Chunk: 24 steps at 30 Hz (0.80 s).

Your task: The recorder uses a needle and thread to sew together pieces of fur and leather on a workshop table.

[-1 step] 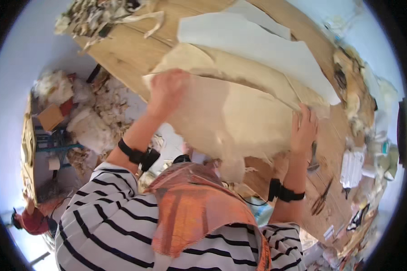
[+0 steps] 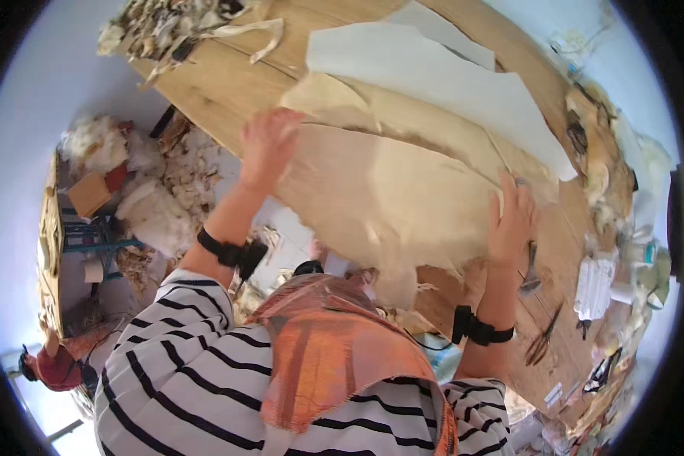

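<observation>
A large pale cream hide lies spread over the wooden table before me, with an uneven edge towards my body. My left hand is on its far left corner; the fingers are bent and a little apart, and the hand covers that corner. My right hand rests near the hide's right end, fingers stretched out and spread. Beyond runs a second pale piece, partly under the first one's far edge. Large white sheets with cut outlines lie farther back.
Wool and fur scraps heap at the far left. Right of my right hand lie a flat-headed tool, scissors and a white bundle. Furs line the right edge. Fleece piles below left; a person is beyond.
My left hand has shifted slightly left over the hide's corner, and its fingers look more apart. My right hand stays almost where it was.
</observation>
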Available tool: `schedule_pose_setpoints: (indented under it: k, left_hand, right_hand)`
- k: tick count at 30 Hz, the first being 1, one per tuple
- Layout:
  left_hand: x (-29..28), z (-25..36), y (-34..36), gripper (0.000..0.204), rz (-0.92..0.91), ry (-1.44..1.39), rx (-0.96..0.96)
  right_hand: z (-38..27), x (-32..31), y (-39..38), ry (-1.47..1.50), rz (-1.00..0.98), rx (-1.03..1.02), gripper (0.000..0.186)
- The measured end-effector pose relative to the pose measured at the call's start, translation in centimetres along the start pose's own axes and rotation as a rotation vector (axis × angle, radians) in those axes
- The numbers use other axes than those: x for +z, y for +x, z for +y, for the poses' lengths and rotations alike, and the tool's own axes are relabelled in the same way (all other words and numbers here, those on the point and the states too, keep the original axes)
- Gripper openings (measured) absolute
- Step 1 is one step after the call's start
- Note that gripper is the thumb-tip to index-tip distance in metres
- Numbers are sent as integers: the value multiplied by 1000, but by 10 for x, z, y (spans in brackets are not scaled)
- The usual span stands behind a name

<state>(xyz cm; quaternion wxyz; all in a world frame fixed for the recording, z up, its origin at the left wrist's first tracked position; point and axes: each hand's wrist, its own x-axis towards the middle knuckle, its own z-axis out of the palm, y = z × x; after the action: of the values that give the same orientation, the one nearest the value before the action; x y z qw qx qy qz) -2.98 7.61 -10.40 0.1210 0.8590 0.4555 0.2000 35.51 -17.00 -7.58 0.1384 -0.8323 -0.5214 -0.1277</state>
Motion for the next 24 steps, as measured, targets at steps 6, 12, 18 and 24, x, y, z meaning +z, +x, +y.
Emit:
schedule_pose_setpoints:
  k: [6,12,18,24]
  left_hand:
    - [-16,-67,-6,32,98,179,-160]
    - [-33,-54,-23,26,-11,-4,-216]
    - [-25,-69,7,33,67,-89,-128]
    - [-16,28,-13,80,-247,37,319]
  right_hand:
    - [-16,42,-14,-30,-199,-139,60]
    - [-10,25,-21,-21,-225,-205,61]
    - [-8,20,-15,28,-163,-80,55]
    - [28,31,-18,2,65,174,30]
